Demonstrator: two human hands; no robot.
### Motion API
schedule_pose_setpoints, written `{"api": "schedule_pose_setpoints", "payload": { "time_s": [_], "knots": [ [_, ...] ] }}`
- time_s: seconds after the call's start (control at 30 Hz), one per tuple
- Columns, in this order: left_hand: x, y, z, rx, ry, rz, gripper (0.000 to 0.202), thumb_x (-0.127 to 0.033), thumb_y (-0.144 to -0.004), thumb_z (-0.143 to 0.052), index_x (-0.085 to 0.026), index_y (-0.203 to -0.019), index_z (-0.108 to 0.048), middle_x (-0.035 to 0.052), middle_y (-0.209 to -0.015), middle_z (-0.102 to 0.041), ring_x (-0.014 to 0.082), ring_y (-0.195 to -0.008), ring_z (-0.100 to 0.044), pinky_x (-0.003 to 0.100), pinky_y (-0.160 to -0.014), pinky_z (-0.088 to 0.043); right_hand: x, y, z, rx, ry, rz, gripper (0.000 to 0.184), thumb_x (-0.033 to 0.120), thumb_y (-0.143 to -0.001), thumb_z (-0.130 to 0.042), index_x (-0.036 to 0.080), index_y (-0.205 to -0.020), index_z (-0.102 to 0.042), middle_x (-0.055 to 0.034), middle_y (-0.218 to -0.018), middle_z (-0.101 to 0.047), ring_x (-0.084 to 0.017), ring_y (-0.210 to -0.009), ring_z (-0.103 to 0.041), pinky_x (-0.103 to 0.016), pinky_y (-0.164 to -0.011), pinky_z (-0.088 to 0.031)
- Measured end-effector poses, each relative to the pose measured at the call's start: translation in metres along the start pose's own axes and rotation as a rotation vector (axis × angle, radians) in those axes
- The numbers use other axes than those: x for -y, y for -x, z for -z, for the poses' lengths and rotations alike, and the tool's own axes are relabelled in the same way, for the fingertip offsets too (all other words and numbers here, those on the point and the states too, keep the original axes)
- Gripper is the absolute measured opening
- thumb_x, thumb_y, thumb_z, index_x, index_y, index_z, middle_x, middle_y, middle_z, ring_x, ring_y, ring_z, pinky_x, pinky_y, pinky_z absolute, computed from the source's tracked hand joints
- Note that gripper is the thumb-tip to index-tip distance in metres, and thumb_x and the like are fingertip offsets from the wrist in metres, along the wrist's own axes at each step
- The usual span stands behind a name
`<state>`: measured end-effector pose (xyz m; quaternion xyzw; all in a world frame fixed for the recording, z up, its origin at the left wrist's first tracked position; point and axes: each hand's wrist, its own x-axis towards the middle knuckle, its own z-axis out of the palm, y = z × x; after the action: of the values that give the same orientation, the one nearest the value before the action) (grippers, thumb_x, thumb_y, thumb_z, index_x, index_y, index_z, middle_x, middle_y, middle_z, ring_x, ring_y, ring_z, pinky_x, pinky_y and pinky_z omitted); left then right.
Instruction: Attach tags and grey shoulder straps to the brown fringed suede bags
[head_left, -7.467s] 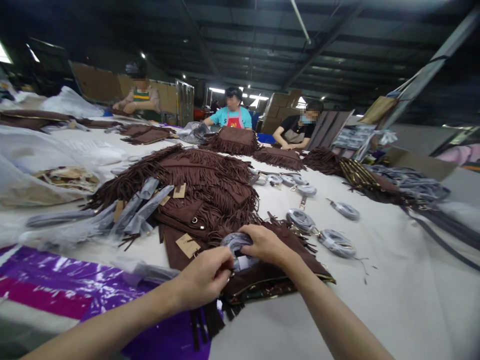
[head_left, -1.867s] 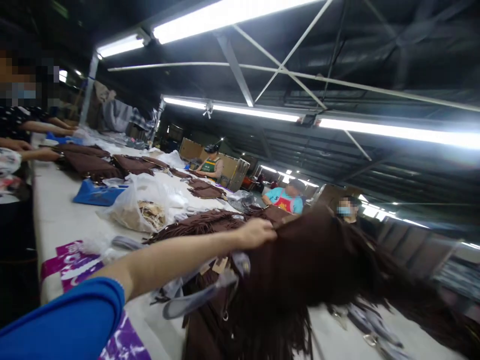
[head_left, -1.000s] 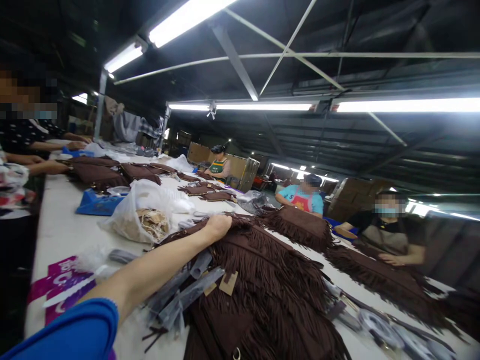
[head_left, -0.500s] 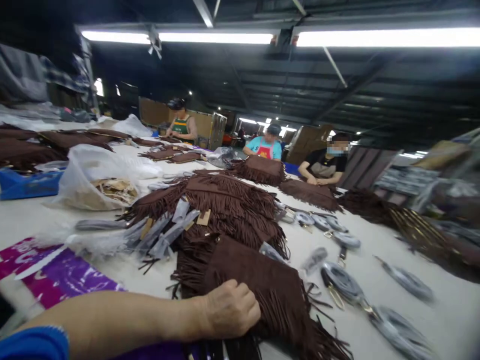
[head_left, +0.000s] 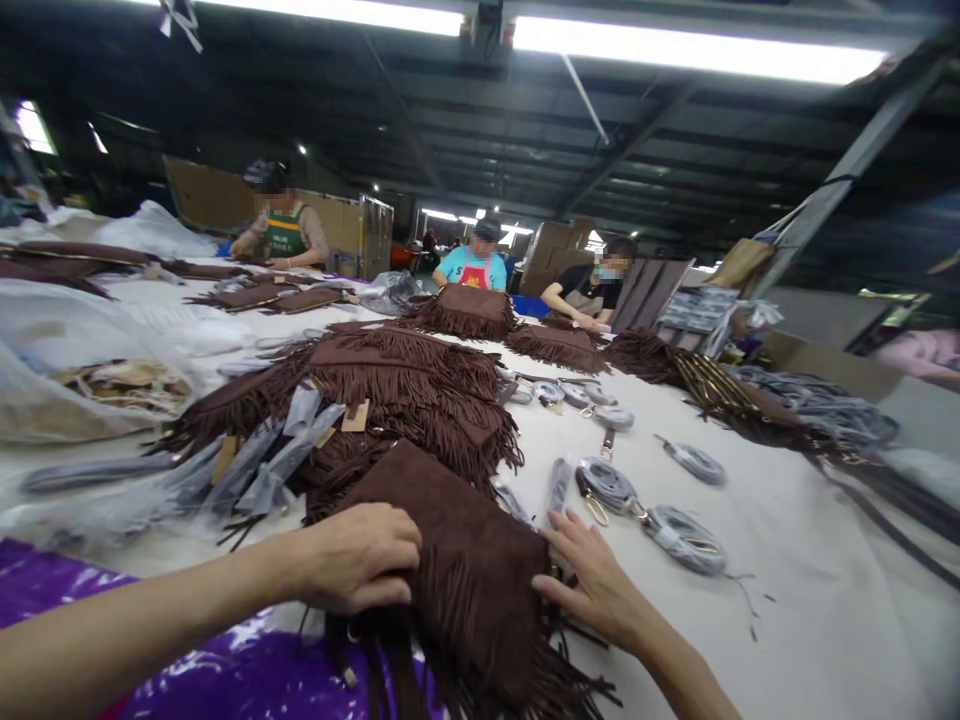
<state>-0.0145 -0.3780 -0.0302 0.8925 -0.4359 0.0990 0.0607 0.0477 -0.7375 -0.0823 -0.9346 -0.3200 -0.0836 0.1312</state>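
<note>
A dark brown suede-like fringed bag lies at an angle on the table in front of me. My left hand rests on its left part, fingers bent and the thumb apart from them. At the bag's right edge is my right hand, open, with spread fingers touching the edge and fringe. Brown straps hang below the bag's near side, over a shiny purple plastic sheet. Just beyond lies a pile of similar fringed bags. Tags and plastic-wrapped grey pieces sit left of the pile.
Coiled, plastic-wrapped straps with metal clips lie to the right. A clear plastic bag holding tan tags stands left. Bags with gold zippers are stacked at the right. Several co-workers, one in a green apron, work across the table.
My right hand has come into view at the bag's right edge. My left hand has shifted left and loosened from a fist. The whole view has turned to the right.
</note>
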Motion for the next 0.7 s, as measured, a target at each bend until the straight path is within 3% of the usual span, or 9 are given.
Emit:
{"api": "schedule_pose_setpoints", "payload": {
  "time_s": [0.07, 0.17, 0.23, 0.3, 0.4, 0.5, 0.57, 0.63, 0.7],
  "knots": [
    [0.014, -0.023, 0.006, -0.003, 0.042, -0.015, 0.017, -0.025, -0.093, -0.051, -0.021, -0.106, -0.061, 0.0057, -0.115, -0.065, 0.0175, -0.108, -0.057, 0.028, -0.097, -0.04, 0.001, -0.012, -0.001, 0.111, 0.042, -0.016, 0.046, 0.046, -0.079, -0.073, 0.019, -0.115, -0.065, -0.0211, -0.142, -0.049, -0.046, -0.136, -0.034, -0.075, -0.102, -0.028],
    [0.039, -0.061, 0.005, 0.07, -0.05, 0.138, 0.035, -0.026, -0.083, -0.066, -0.015, -0.116, -0.059, 0.0133, -0.122, -0.062, 0.0282, -0.12, -0.051, 0.043, -0.106, -0.034, 0.002, -0.021, 0.007, 0.178, 0.053, 0.021, 0.033, 0.042, -0.075, -0.078, 0.018, -0.094, -0.065, -0.0202, -0.142, -0.049, -0.048, -0.138, -0.027, -0.077, -0.104, -0.02],
    [0.052, -0.08, 0.003, 0.227, -0.083, 0.225, 0.036, -0.029, -0.076, -0.074, -0.015, -0.107, -0.063, 0.0132, -0.113, -0.065, 0.0299, -0.112, -0.056, 0.043, -0.099, -0.04, 0.002, -0.021, 0.013, 0.17, 0.019, 0.068, 0.022, 0.031, -0.078, -0.075, 0.02, -0.088, -0.059, -0.016, -0.129, -0.06, -0.043, -0.133, -0.039, -0.076, -0.104, -0.021],
    [0.057, -0.093, 0.01, 0.303, -0.085, 0.257, 0.027, -0.03, -0.076, -0.075, -0.016, -0.096, -0.065, 0.0099, -0.105, -0.066, 0.0272, -0.101, -0.06, 0.037, -0.087, -0.046, 0.003, -0.02, 0.023, 0.1, -0.01, 0.118, 0.015, 0.018, -0.08, -0.065, 0.022, -0.085, -0.052, -0.0067, -0.101, -0.068, -0.032, -0.11, -0.061, -0.071, -0.105, -0.027],
    [0.05, -0.103, 0.043, 0.117, -0.165, 0.226, 0.016, -0.027, -0.08, -0.07, -0.018, -0.091, -0.062, 0.0063, -0.098, -0.065, 0.0247, -0.093, -0.06, 0.033, -0.077, -0.046, 0.005, -0.019, 0.057, -0.151, 0.04, 0.195, 0.018, 0.01, -0.077, -0.055, 0.024, -0.079, -0.044, 0.0058, -0.069, -0.058, -0.018, -0.065, -0.062, -0.06, -0.105, -0.039],
    [0.032, -0.101, 0.088, -0.219, -0.338, 0.173, 0.008, -0.024, -0.087, -0.061, -0.017, -0.089, -0.058, 0.0063, -0.095, -0.061, 0.0238, -0.091, -0.056, 0.035, -0.08, -0.043, 0.013, -0.016, 0.11, -0.485, 0.214, 0.311, 0.013, 0.015, -0.082, -0.055, 0.024, -0.085, -0.048, 0.0074, -0.064, -0.054, -0.015, -0.054, -0.057, -0.057, -0.109, -0.035],
    [0.02, -0.094, 0.104, -0.408, -0.425, 0.147, 0.008, -0.021, -0.092, -0.051, -0.018, -0.088, -0.057, 0.006, -0.092, -0.059, 0.0228, -0.089, -0.053, 0.037, -0.082, -0.041, 0.022, -0.011, 0.139, -0.603, 0.313, 0.38, 0.012, 0.015, -0.084, -0.056, 0.024, -0.089, -0.051, 0.0068, -0.066, -0.057, -0.014, -0.055, -0.057, -0.056, -0.113, -0.03],
    [0.014, -0.084, 0.096, -0.506, -0.45, 0.138, 0.015, -0.018, -0.094, -0.043, -0.019, -0.086, -0.056, 0.0055, -0.091, -0.058, 0.0222, -0.088, -0.051, 0.037, -0.083, -0.04, 0.03, -0.004, 0.146, -0.614, 0.353, 0.418, 0.013, 0.012, -0.085, -0.054, 0.024, -0.09, -0.051, 0.0058, -0.067, -0.058, -0.014, -0.056, -0.058, -0.052, -0.112, -0.031],
    [0.014, -0.073, 0.066, -0.465, -0.415, 0.153, 0.016, -0.016, -0.094, -0.042, -0.019, -0.086, -0.056, 0.0053, -0.09, -0.058, 0.0219, -0.087, -0.051, 0.037, -0.083, -0.04, 0.033, 0.005, 0.127, -0.569, 0.378, 0.432, 0.015, 0.009, -0.086, -0.049, 0.023, -0.092, -0.051, 0.0041, -0.067, -0.058, -0.015, -0.058, -0.059, -0.043, -0.101, -0.042]
  ]
}}
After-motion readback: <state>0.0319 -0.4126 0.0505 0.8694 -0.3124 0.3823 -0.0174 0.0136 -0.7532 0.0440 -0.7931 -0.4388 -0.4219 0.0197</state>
